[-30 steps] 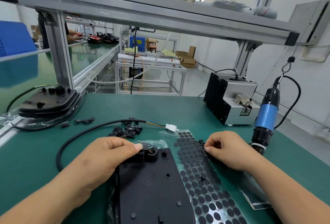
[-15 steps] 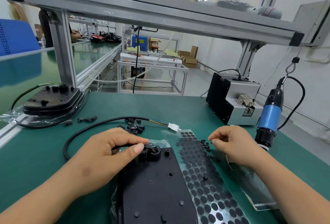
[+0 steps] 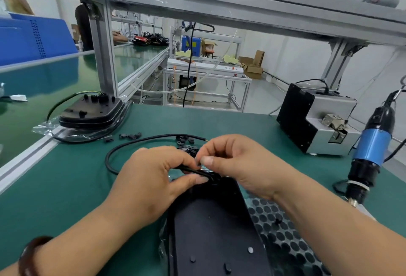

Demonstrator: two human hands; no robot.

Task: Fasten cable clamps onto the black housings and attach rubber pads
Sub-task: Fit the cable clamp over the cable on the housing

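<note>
We are on the clamping step; our left hand (image 3: 153, 176) pinches the cable (image 3: 191, 170) at the far end of the housing (image 3: 215, 231); our right hand (image 3: 239, 165) pinches what looks like a clamp (image 3: 199, 163) there; next, seat it squarely.

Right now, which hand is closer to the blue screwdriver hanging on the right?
Right. The right hand is at the far end of the black housing, with the blue screwdriver off to its right; the left hand is beside it, farther left.

Bright, even indoor light with soft shadows; wide-angle bending at the edges, slight motion blur throughout.
</note>
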